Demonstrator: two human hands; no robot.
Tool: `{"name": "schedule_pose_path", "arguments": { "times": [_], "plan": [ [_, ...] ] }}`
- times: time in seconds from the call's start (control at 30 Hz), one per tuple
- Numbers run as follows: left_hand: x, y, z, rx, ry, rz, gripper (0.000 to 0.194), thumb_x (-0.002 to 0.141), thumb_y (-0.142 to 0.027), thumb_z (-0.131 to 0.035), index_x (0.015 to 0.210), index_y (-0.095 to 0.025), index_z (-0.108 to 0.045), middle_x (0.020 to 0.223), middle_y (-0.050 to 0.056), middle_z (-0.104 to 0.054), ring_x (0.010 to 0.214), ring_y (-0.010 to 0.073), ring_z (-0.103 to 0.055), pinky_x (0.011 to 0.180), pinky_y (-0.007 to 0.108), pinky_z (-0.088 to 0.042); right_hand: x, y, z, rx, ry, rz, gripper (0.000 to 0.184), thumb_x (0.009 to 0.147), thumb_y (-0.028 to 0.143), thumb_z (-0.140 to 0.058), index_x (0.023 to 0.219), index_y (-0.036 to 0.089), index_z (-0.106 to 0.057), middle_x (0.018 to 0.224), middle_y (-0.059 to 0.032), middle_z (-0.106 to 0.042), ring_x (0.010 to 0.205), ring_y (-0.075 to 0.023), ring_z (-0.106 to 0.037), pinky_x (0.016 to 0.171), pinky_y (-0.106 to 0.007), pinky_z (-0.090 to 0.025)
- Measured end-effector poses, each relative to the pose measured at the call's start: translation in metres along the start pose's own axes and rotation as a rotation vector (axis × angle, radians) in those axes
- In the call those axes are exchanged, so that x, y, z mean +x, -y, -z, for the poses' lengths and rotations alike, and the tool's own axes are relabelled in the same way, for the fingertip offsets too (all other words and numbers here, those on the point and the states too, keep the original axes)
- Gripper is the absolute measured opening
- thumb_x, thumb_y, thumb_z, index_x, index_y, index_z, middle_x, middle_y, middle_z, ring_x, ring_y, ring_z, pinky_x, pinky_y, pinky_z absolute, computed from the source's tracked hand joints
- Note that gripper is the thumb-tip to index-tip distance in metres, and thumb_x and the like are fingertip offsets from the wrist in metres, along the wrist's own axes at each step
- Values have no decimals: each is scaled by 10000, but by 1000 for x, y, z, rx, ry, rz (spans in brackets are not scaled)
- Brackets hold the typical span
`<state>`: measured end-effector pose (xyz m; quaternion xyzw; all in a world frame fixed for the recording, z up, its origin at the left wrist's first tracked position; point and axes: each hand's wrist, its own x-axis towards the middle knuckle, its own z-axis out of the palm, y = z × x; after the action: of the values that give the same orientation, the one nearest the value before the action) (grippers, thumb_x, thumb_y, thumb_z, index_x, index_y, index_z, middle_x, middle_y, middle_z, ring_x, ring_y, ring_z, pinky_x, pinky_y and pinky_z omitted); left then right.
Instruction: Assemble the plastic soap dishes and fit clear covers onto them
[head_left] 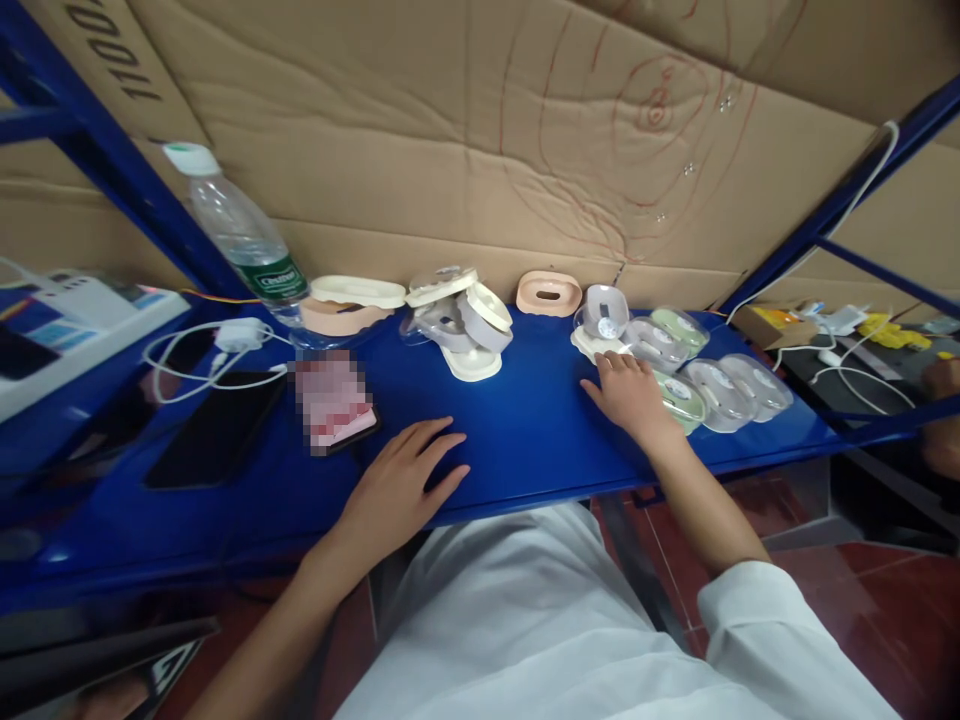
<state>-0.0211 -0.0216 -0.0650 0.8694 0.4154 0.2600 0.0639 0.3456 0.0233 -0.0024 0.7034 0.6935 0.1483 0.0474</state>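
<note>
My left hand (397, 480) rests on the front of the blue table (517, 430), fingers spread and holding nothing. My right hand (630, 392) is stretched out on the right side, its fingertips at the near edge of a cream oval plastic piece (592, 345). Whether they press on it I cannot tell. Behind it stands a grey oval cup (606, 312) with a round label. Beside my right hand lie several clear-lidded oval cases, including a green one (679, 400) and a grey one (721, 395). A peach oval piece (549, 294) with a slot sits at the back.
Loose cream and grey oval parts (472, 330) are heaped in the middle back. To the left are a peach piece with a cream top (352, 300), a water bottle (255, 245), a phone (217, 430), a pixelated item (330, 400) and a white charger (240, 335). Cardboard (420, 130) lines the back.
</note>
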Motion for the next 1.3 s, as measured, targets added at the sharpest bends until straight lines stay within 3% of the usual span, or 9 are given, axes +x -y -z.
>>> {"name": "schedule_pose_path", "arguments": {
  "times": [0.17,0.33,0.5,0.63,0.73,0.8,0.97,1.17,1.3],
  "plan": [
    [0,1,0,2,0,-4,423,1116,-486,-539,1390,-221,-723,1510,138,-685,1366,348,-669,1175,571,-566,13,11,3,-8,123,-72,467,1126,381,-512,1430,44,-623,1394,-267,-698,1285,-425,-679,1096,-528,-475],
    [0,2,-1,1,1,-8,411,1110,-475,-557,1386,-220,-726,1518,138,-681,1373,351,-664,1176,581,-566,-4,15,6,251,81,236,445,1120,222,-504,1551,131,-558,1479,-188,-687,1395,-325,-639,1154,-453,-469],
    [0,0,2,-4,10,-6,451,1117,-480,-547,1466,-226,-676,1575,144,-635,1402,343,-650,1182,566,-565,-21,27,20,527,21,581,338,1160,353,-496,1404,239,-700,1400,-96,-763,1310,-257,-706,1115,-407,-516],
    [1,-4,6,17,50,-64,502,1125,-433,-547,1588,-242,-573,1713,136,-500,1519,340,-558,1219,563,-532,-13,41,25,459,-123,461,455,1140,463,-536,1504,210,-641,1568,-154,-647,1444,-341,-603,1169,-504,-487],
    [2,-6,8,30,90,-126,522,1146,-374,-505,1658,-276,-493,1752,104,-459,1575,320,-503,1241,551,-511,2,48,21,412,-60,412,570,1101,513,-609,1576,201,-568,1659,-160,-561,1507,-368,-541,1188,-530,-482],
    [2,-7,8,27,104,-132,528,1150,-373,-499,1669,-279,-480,1744,101,-473,1570,313,-513,1235,540,-518,11,48,18,420,-32,359,480,1109,436,-605,1533,212,-596,1624,-138,-600,1467,-343,-580,1173,-506,-496],
    [1,-5,7,30,86,-112,487,1145,-420,-517,1592,-236,-577,1663,128,-570,1478,316,-603,1207,538,-541,25,40,16,351,-47,164,361,1069,170,-545,1406,184,-673,1543,-134,-663,1443,-331,-587,1150,-481,-479],
    [0,-7,4,115,25,-173,421,1150,-394,-495,1468,-193,-685,1553,151,-667,1352,323,-694,1148,532,-585,40,29,24,140,-201,64,394,1111,223,-436,1382,110,-699,1491,-214,-672,1363,-373,-600,1112,-497,-427],
    [4,-20,9,297,50,-280,396,1108,-173,-478,1412,-169,-731,1489,182,-711,1300,342,-732,1154,561,-574,67,22,20,53,-166,-98,406,1079,254,-489,1360,47,-697,1370,-278,-719,1304,-406,-612,1099,-540,-403]
  ]
}}
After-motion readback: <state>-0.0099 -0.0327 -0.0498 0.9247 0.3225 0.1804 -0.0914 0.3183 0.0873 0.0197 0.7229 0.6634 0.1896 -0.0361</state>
